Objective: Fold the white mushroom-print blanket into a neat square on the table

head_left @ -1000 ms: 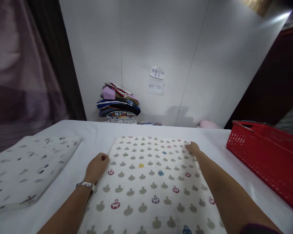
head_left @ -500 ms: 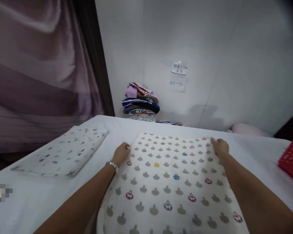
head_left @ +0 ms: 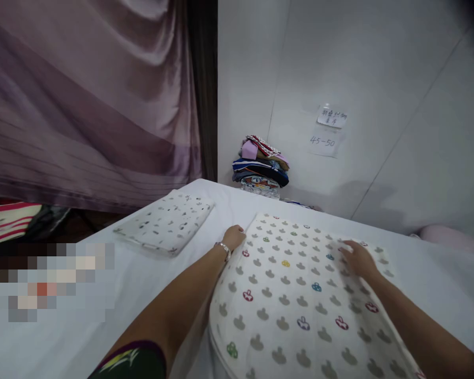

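A cream cloth [head_left: 296, 300] with grey and coloured mushroom-like motifs lies spread on the white table, its near end running out of view at the bottom. At its far left edge, my left hand [head_left: 234, 239] has its fingers closed on the border. My right hand [head_left: 357, 258] rests on the upper right part, inside the right edge, with its fingers stretched out over the fabric. The cloth's far right corner lies flat beyond that hand. To the left of my left hand is a second, folded white cloth [head_left: 168, 221] with small dark marks.
The white-covered table [head_left: 142, 289] reaches toward a pale wall with paper notes [head_left: 327, 131]. Behind its far edge rises a pile of folded fabrics [head_left: 260, 163]. A pinkish curtain [head_left: 90, 105] hangs at left. A pixelated patch covers part of the left side.
My right hand has let go of the cloth's far right corner and moved inward over the fabric. My left hand stays at the left edge. The view has turned left.
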The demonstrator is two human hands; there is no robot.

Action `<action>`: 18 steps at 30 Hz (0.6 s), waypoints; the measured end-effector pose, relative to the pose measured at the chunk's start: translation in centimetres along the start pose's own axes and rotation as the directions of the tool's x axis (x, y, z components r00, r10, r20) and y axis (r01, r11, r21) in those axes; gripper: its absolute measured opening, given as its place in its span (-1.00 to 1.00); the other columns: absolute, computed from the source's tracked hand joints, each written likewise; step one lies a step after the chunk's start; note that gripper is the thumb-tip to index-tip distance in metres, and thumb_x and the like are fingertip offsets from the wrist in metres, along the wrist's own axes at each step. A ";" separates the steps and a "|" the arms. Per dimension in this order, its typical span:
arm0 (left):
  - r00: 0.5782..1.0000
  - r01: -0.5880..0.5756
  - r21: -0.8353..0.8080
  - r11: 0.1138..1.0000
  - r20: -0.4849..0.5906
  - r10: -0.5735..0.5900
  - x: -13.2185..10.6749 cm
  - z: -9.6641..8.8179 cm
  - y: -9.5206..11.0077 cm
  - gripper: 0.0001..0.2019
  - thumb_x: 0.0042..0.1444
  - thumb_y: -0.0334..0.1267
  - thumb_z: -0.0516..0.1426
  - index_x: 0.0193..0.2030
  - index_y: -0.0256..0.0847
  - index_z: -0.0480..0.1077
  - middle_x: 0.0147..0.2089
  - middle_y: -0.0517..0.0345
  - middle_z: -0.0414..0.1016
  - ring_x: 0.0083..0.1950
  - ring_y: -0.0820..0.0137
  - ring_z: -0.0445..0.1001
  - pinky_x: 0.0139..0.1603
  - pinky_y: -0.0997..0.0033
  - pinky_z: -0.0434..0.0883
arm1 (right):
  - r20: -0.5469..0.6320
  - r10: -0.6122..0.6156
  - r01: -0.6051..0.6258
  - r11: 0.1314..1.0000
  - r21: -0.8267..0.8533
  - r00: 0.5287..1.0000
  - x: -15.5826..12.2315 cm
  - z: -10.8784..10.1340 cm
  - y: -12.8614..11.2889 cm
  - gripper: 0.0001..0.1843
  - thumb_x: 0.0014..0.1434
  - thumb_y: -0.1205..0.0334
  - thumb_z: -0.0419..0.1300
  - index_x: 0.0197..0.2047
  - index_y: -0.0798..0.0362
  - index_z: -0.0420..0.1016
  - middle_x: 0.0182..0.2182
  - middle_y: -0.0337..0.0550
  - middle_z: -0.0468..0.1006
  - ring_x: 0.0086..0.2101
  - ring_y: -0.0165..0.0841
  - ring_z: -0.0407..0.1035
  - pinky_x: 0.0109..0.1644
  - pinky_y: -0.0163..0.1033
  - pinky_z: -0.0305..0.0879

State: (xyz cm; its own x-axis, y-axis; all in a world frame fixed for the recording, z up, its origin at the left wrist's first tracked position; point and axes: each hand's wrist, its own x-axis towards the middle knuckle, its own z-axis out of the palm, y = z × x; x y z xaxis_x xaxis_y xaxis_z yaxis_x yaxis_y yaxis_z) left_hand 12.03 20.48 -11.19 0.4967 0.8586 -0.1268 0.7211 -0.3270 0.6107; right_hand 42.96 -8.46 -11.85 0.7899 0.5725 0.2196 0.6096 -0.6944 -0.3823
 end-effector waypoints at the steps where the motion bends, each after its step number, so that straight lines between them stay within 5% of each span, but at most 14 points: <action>1: 1.000 0.001 -0.010 1.000 0.012 -0.001 0.0 -0.1 0.1 -0.73 0.01 -0.33 0.13 -0.10 -0.26 0.38 -0.07 0.04 0.46 -0.05 0.37 0.41 -0.11 0.49 0.30 | 0.092 -0.034 0.022 0.992 0.127 0.995 -1.2 0.5 -2.8 -0.62 0.08 0.20 0.04 -0.06 0.14 0.45 -0.06 0.04 0.47 -0.13 -0.18 0.38 -0.04 -0.12 0.28; 5: 0.997 -0.010 -0.045 0.999 0.078 0.013 -0.1 -0.6 0.2 -0.74 0.13 -0.19 0.09 -0.09 -0.29 0.35 -0.05 0.03 0.40 -0.06 0.35 0.39 -0.04 0.26 0.35 | 0.264 -0.286 0.107 0.839 0.533 0.921 -6.8 3.4 -14.2 -0.72 0.06 0.19 0.08 -0.19 0.05 0.52 -0.16 -0.10 0.52 -0.23 -0.29 0.41 -0.18 -0.25 0.33; 9: 0.985 -0.019 -0.079 0.997 0.171 0.032 -0.9 -1.2 -0.4 -0.70 0.17 -0.15 0.05 -0.02 -0.26 0.31 -0.02 0.02 0.36 -0.08 0.36 0.39 -0.08 0.21 0.39 | 0.358 -0.342 -0.008 0.714 0.701 0.869 -10.5 6.8 -22.6 -0.80 0.02 0.29 0.12 -0.25 0.07 0.49 -0.46 -0.21 0.51 -0.46 -0.40 0.37 -0.42 -0.34 0.31; 13: 0.967 -0.013 -0.123 0.992 0.252 0.044 -2.9 -1.5 -2.0 -0.72 0.18 -0.15 0.04 -0.05 -0.26 0.33 -0.07 0.04 0.39 -0.15 0.41 0.41 -0.14 0.29 0.42 | 0.490 -0.194 -0.299 0.589 0.751 0.850 -11.3 8.6 -26.5 -0.79 0.01 0.35 0.13 -0.21 0.11 0.40 -0.53 -0.26 0.43 -0.54 -0.46 0.33 -0.59 -0.42 0.23; 18: 0.956 -0.016 -0.226 0.974 0.283 0.081 -5.8 -1.4 -3.4 -0.75 0.18 -0.19 0.00 -0.27 -0.32 0.41 -0.42 0.15 0.43 -0.47 0.51 0.37 -0.45 0.49 0.32 | 0.535 -0.118 -0.386 0.567 0.728 0.837 -11.3 8.5 -27.4 -0.86 0.04 0.37 0.11 -0.27 0.13 0.36 -0.55 -0.25 0.40 -0.59 -0.50 0.31 -0.62 -0.44 0.24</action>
State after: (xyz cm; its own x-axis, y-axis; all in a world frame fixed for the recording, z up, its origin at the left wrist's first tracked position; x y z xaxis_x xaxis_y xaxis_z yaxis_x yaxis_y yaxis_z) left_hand 6.00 17.20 -11.41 0.6701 0.6820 -0.2931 0.5854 -0.2428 0.7736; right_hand 16.76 7.78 -11.44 0.5538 0.7938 -0.2514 -0.0074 -0.2972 -0.9548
